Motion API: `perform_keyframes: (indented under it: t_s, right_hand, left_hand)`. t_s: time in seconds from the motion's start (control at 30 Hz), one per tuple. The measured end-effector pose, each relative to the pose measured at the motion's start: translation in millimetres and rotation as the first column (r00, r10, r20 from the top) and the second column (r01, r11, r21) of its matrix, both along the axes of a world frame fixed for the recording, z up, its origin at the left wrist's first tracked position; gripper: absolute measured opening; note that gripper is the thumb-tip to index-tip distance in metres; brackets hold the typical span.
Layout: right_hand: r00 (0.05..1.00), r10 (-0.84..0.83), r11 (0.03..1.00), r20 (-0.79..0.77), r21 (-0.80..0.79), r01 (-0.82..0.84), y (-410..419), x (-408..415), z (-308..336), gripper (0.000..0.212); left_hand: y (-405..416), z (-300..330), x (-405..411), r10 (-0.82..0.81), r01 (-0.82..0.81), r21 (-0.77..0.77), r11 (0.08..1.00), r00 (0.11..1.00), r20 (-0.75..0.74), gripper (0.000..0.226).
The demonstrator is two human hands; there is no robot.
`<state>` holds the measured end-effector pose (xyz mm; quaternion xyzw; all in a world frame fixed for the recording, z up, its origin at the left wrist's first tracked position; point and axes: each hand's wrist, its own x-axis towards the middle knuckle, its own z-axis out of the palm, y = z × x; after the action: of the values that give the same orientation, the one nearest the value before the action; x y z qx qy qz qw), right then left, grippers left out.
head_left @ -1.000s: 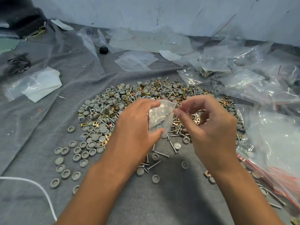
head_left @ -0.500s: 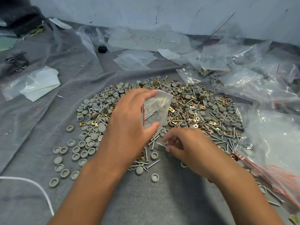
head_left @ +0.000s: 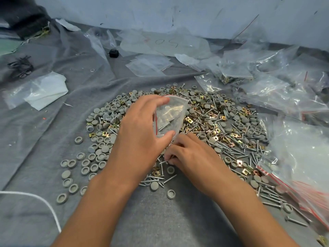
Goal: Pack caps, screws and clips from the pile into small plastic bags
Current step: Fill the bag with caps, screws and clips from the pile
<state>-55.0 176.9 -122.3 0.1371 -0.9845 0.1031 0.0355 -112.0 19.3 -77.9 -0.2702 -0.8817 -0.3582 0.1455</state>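
Two hands at work over the pile (head_left: 204,122). The left hand (head_left: 140,132) holds the small plastic bag (head_left: 170,116) as it did a second ago, thumb under its lower edge and fingers over the red-striped mouth. The right hand (head_left: 188,154) has left the bag mouth, where it was a second ago, and now sits low just right of the left thumb, fingertips pinching a screw (head_left: 164,162) off the grey cloth.

Judgement: one drop finished, next pick in hand; bag part-filled only.

Bag: clear, crumpled, mouth turned toward the right hand; at least two screws lie slanted inside, other contents too blurred to tell.

Beyond both hands the pile mixes grey caps (head_left: 99,150), silver screws and brass-coloured clips (head_left: 187,119); loose caps spread left of the left hand. Filled bags (head_left: 302,157) lie right of the right hand.
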Motion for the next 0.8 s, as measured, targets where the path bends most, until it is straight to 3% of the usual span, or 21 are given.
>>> perform_keyframes:
  t_s: [0.07,0.17,0.23,0.43,0.63,0.73,0.8]
  right_hand:
    - [1.0,-0.005,0.999,0.015,-0.049,0.005,1.6,1.0,-2.3,0.01]
    - [0.991,-0.075,0.936,0.108,-0.334,0.107,11.2,0.2,2.3,0.005]
    - [0.988,-0.129,0.889,0.083,-0.431,0.153,18.3,-1.6,3.8,0.005]
    - [0.998,-0.051,0.99,0.02,-0.132,0.053,10.1,-3.2,-1.3,0.007]
    - [1.0,-0.017,0.998,0.009,-0.055,0.018,8.7,2.0,1.3,0.016]
    - [0.985,-0.109,0.934,0.134,-0.324,0.147,19.1,6.1,6.9,0.012]
    - [0.986,-0.123,0.809,0.11,-0.565,0.164,26.9,11.8,21.9,0.008]
  left_hand:
    - [-0.2,0.3,0.0,-0.001,0.001,0.003,1.0,1.0,0.003,0.07]
    - [-0.6,0.7,-0.5,-0.006,0.006,0.003,1.0,1.0,0.01,0.07]
    - [-0.8,1.7,-1.0,-0.002,0.002,0.003,1.0,1.0,0.012,0.069]
    - [-3.1,2.6,-1.6,0.013,-0.013,0.011,1.0,1.0,0.0,0.069]
    - [-4.2,1.9,-3.4,0.014,-0.014,0.01,1.0,1.0,0.0,0.069]
    - [-4.4,0.9,-4.5,0.007,-0.007,0.014,1.0,1.0,0.002,0.068]
    - [-4.4,0.6,-4.7,0.014,-0.014,0.019,1.0,1.0,0.008,0.068]
